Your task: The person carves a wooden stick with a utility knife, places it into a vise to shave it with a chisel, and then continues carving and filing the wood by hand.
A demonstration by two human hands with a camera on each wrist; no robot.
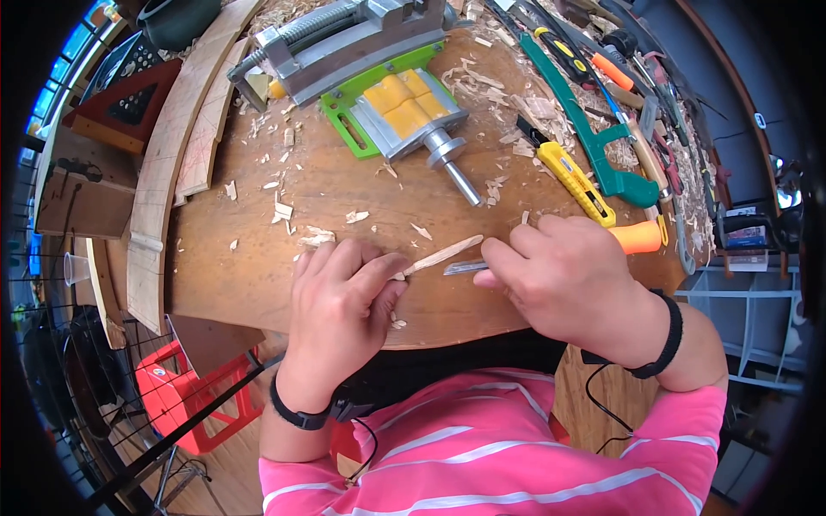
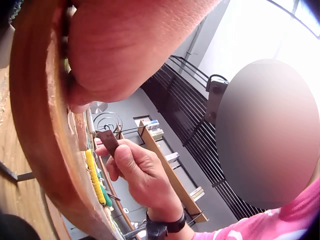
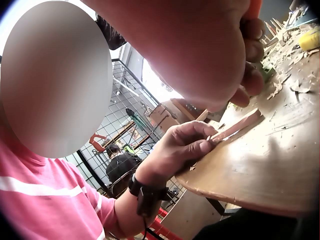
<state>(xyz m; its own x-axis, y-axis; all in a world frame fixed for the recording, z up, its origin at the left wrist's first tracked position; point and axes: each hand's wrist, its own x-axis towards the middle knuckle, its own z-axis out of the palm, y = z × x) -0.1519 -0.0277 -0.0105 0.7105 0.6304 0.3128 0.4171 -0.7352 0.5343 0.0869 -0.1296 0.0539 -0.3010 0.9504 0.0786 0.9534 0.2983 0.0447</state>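
My left hand (image 1: 344, 288) pinches one end of a thin, pale, whittled wood stick (image 1: 443, 255) low over the near edge of the table. The stick points away to the right, its free end bare in the right wrist view. In my right hand (image 1: 559, 271) is an orange-handled cutting tool (image 1: 637, 236), the fingers curled round it. Its flat metal blade (image 1: 465, 268) sticks out toward the left hand, a little apart from the stick in the head view. Dark in the left wrist view, the blade (image 2: 108, 141) shows beside the right thumb.
A vise (image 1: 344, 52) and a smaller green and yellow clamp (image 1: 400, 107) stand at the back of the table (image 1: 249, 284). A yellow utility knife (image 1: 576, 182), a green-handled saw (image 1: 628, 185) and other tools lie right. Shavings (image 1: 284, 211) are scattered about; curved boards (image 1: 163, 189) line the left.
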